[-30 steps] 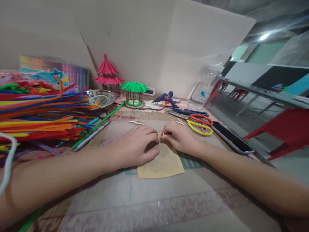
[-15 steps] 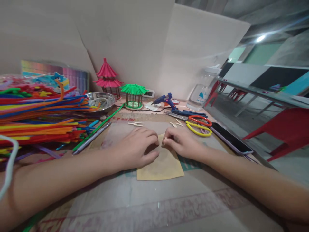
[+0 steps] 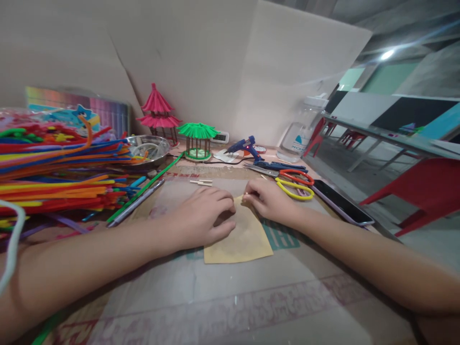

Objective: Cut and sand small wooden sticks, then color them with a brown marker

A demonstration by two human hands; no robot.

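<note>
A tan sheet (image 3: 240, 244), which looks like sandpaper, lies flat on the plastic-covered work surface. My left hand (image 3: 199, 215) rests at its left edge, fingers loosely curved and thumb apart, holding nothing I can see. At the sheet's far end my right hand (image 3: 269, 199) pinches a small pale stick (image 3: 246, 194) between thumb and fingers; most of it is hidden. Several short pale sticks (image 3: 201, 183) lie just beyond my left hand. Past my right hand, the tip of another stick (image 3: 263, 177) shows.
Pipe cleaners (image 3: 57, 177) pile up at left by a metal bowl (image 3: 158, 148). A green-roofed model pavilion (image 3: 198, 139), a pink one (image 3: 158, 108) and a blue glue gun (image 3: 247, 146) stand behind. Scissors (image 3: 294, 187), a phone (image 3: 341, 201) and a bottle (image 3: 298, 136) are at right.
My right hand has shifted slightly forward on the sheet, still pinching the stick, and now covers most of the loose sticks beyond it. The left hand stays put. The view has moved slightly.
</note>
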